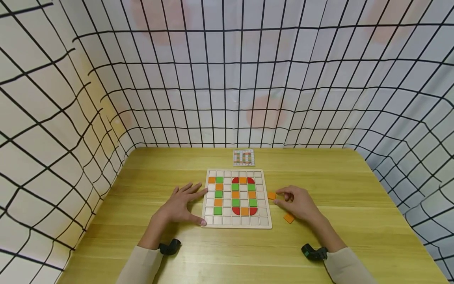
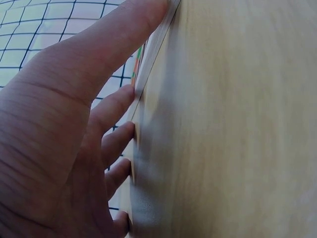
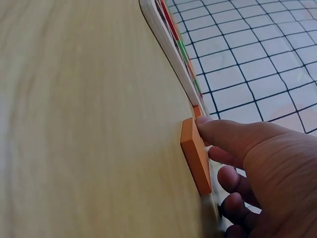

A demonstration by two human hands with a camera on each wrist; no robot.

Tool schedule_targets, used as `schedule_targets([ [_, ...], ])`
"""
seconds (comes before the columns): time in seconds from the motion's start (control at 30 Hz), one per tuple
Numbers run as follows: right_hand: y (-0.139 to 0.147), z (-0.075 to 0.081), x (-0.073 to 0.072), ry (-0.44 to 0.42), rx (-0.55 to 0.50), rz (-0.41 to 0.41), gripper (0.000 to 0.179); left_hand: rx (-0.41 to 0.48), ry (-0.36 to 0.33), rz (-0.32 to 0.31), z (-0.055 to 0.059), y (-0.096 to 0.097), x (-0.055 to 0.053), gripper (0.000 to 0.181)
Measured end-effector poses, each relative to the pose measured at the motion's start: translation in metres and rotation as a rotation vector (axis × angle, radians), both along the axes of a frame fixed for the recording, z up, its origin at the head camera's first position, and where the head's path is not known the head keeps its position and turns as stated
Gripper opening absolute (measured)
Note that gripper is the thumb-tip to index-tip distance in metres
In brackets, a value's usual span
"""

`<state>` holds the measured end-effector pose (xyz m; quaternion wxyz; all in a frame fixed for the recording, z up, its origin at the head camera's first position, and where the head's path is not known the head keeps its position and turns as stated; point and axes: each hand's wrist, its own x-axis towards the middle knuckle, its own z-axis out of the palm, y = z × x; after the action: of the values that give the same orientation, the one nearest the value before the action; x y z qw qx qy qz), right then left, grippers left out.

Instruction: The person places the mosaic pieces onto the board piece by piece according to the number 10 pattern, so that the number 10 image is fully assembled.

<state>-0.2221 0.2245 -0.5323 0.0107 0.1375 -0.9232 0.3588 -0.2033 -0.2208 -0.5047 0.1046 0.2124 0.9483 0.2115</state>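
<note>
In the head view a pale square grid board (image 1: 228, 223) lies on the table. Orange and green square tiles form a column on its left, and red, orange and green ones make a ring on its right. My left hand (image 1: 181, 205) is spread at the board's left side, index fingertip at the edge and thumb at the near corner. Beside the right edge, my right hand (image 1: 297, 202) pinches an orange tile (image 1: 271, 195) between thumb and index finger. A second orange tile (image 1: 289, 217) lies below that hand; in the right wrist view this tile (image 3: 196, 156) stands out close up.
A small printed card (image 1: 243, 157) with a similar coloured pattern lies behind the board. The wooden table (image 1: 170, 173) reaches back to a white wall with a black grid (image 1: 213, 98), which also encloses both sides. Each wrist wears a black camera.
</note>
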Motion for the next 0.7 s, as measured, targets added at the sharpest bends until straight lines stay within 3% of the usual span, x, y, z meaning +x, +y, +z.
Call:
schedule_targets([
  [0.7, -0.012, 0.005, -0.002, -0.016, -0.04, -0.034, 0.029, 0.004, 0.0, -0.009, 0.0, 0.0, -0.001, 0.113],
])
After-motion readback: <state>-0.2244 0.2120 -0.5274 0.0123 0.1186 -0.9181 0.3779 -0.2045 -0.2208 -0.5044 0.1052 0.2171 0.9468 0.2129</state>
